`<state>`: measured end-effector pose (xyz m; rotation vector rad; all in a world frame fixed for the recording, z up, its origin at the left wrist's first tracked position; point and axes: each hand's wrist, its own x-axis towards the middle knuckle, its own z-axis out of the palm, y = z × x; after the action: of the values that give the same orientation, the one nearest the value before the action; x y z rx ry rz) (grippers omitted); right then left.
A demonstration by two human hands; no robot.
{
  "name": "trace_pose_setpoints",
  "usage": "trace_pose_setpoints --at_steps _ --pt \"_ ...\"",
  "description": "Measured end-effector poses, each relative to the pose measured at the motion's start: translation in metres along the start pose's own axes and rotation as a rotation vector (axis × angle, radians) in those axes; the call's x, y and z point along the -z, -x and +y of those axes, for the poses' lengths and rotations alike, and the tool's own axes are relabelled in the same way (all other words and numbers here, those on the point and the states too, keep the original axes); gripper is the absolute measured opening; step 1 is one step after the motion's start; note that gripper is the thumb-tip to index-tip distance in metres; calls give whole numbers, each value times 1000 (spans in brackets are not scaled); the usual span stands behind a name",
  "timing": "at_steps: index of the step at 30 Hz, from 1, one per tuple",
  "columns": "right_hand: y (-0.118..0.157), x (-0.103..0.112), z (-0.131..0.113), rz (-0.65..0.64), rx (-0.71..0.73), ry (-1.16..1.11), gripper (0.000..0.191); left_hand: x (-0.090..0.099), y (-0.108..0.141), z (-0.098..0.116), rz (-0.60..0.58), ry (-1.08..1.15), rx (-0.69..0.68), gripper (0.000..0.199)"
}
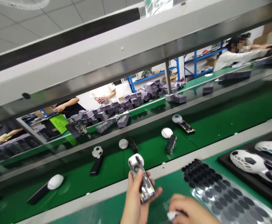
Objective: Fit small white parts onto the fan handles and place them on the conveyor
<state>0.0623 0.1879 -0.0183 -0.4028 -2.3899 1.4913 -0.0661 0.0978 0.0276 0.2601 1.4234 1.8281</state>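
Note:
My left hand (136, 186) is wrapped round a handheld device (144, 183) with a white round head and an opened dark handle, its inner parts and yellow spots facing up. The thumb lies across the handle. To the right, my right hand (184, 208) is closed on a small white piece (172, 215), low over the green tabletop (159, 199). Beside it on the right lies a clear sheet of round black stickers (219, 189).
A green conveyor belt (75, 183) carries several similar devices (97, 160). White devices (250, 161) rest in a black tray (229, 166) at right. A metal beam (117, 49) crosses above. Beyond are piled purple boxes (136, 98) and people working.

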Motion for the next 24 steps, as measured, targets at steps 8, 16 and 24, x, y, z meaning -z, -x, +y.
trace_pose_setpoints --at_steps 8,16,24 --pt "5 21 -30 58 -209 -243 14 22 38 -89 -229 -66 128 88" --pt "14 7 -26 54 -57 118 24 18 40 -88 -195 -271 136 73" --pt "19 0 -32 23 -25 226 27 -2 48 -66 -55 -342 127 63"
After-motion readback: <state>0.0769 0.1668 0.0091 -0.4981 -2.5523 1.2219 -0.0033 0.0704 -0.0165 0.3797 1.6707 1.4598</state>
